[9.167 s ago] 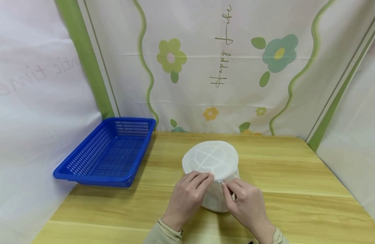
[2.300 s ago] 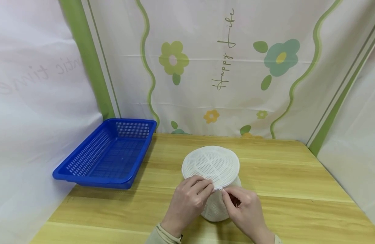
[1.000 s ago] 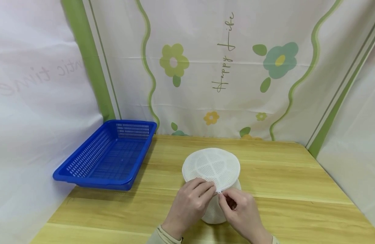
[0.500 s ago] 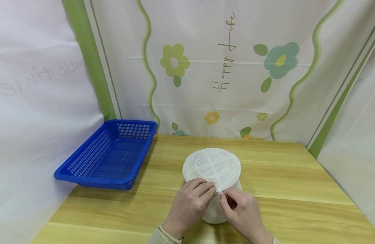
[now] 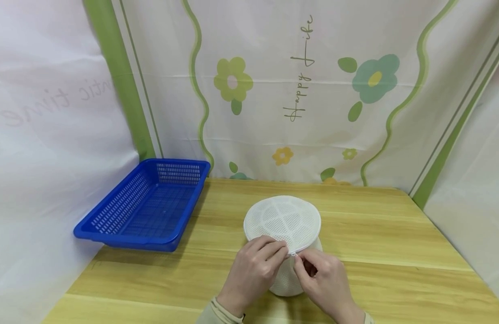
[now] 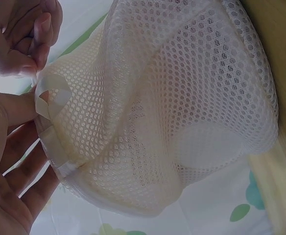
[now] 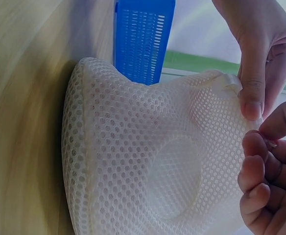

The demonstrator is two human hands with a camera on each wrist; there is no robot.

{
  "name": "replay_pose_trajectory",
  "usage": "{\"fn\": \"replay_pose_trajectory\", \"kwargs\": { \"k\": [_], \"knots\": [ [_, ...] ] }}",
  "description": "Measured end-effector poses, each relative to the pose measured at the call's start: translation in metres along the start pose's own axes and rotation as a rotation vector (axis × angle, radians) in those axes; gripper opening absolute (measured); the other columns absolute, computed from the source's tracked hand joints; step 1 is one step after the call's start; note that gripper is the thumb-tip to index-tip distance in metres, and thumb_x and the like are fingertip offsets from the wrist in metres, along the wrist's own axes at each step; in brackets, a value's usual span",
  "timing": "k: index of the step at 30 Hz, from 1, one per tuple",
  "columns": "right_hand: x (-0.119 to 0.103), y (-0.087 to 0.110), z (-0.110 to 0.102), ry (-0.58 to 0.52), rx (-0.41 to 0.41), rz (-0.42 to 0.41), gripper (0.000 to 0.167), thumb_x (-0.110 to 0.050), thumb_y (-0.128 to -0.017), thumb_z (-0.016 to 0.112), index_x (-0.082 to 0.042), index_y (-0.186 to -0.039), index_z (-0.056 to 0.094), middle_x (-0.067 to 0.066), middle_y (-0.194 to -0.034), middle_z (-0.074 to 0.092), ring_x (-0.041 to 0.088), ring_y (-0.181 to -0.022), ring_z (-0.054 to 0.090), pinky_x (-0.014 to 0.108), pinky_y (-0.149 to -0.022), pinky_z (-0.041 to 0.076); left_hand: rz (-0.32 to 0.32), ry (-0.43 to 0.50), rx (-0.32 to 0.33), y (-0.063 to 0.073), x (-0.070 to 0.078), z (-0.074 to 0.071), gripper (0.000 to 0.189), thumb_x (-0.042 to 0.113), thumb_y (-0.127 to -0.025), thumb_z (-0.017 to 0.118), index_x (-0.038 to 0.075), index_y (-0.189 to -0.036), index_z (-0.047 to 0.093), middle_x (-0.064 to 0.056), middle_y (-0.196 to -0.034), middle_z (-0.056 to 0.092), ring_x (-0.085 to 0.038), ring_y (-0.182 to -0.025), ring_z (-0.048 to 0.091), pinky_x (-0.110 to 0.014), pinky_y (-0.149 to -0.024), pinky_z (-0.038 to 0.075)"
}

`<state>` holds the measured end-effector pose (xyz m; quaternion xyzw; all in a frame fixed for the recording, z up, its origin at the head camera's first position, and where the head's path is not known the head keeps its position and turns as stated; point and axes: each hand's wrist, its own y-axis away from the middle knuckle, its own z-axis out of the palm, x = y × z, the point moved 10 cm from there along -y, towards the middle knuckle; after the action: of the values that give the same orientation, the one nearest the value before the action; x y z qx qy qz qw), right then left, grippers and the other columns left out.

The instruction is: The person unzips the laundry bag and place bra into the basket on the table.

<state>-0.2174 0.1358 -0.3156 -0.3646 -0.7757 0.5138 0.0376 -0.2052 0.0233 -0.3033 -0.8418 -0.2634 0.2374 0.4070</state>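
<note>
A white mesh laundry bag (image 5: 283, 215) stands on the table in front of me, its round top facing up and tilted toward me. At the near edge of that top, my left hand (image 5: 253, 272) grips the rim, thumb beneath and fingers above. Just right of it, my right hand (image 5: 327, 280) pinches the small white zipper pull (image 5: 293, 254) between thumb and forefinger. The left wrist view shows a white fabric tab (image 6: 55, 95) beside the left thumb. In the right wrist view, the bag's side bulges softly; its contents cannot be made out.
A blue plastic basket (image 5: 184, 225) with slotted walls stands on the left of the wooden table (image 5: 395, 234). A flower-printed curtain (image 5: 257, 112) hangs along the back edge, with white cloth at both sides.
Since the oldest frame, the bag and both hands have shifted slightly toward me, and its top tilts more. Over the last second, hands and bag are nearly still; both holds are kept.
</note>
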Motion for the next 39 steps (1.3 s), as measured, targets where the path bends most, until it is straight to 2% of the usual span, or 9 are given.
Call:
{"fn": "replay_pose_trajectory", "kwargs": {
  "k": [9, 26, 39],
  "knots": [
    [0.0013, 0.0003, -0.0001, -0.007, -0.008, 0.011, 0.02, -0.001, -0.079, 0.067, -0.02, -0.073, 0.065, -0.018, -0.064, 0.046, -0.004, -0.051, 0.04, 0.008, -0.045, 0.033, 0.007, -0.002, 0.018, -0.0001, 0.0009, -0.0013, 0.03, 0.017, -0.103, 0.052, 0.011, -0.089, 0.078, 0.001, -0.096, 0.072, -0.013, -0.087, 0.064, -0.023, -0.082, 0.054],
    [0.0027, 0.0005, -0.0003, -0.01, -0.011, 0.023, 0.02, 0.0, -0.078, 0.067, -0.02, -0.072, 0.066, -0.019, -0.063, 0.046, -0.004, -0.05, 0.04, 0.007, -0.044, 0.032, 0.004, -0.006, 0.006, 0.0002, 0.0005, -0.0001, 0.033, 0.018, -0.104, 0.049, 0.011, -0.09, 0.078, 0.001, -0.096, 0.072, -0.012, -0.087, 0.063, -0.022, -0.083, 0.054],
    [0.0079, 0.0002, -0.003, -0.044, 0.001, 0.061, 0.028, 0.005, -0.077, 0.065, -0.021, -0.07, 0.062, -0.017, -0.059, 0.045, -0.006, -0.048, 0.037, 0.008, -0.04, 0.031, -0.002, -0.004, 0.014, 0.0014, -0.0011, -0.0014, 0.031, 0.017, -0.103, 0.05, 0.01, -0.091, 0.078, 0.001, -0.097, 0.072, -0.012, -0.087, 0.064, -0.023, -0.082, 0.054]
  ]
}}
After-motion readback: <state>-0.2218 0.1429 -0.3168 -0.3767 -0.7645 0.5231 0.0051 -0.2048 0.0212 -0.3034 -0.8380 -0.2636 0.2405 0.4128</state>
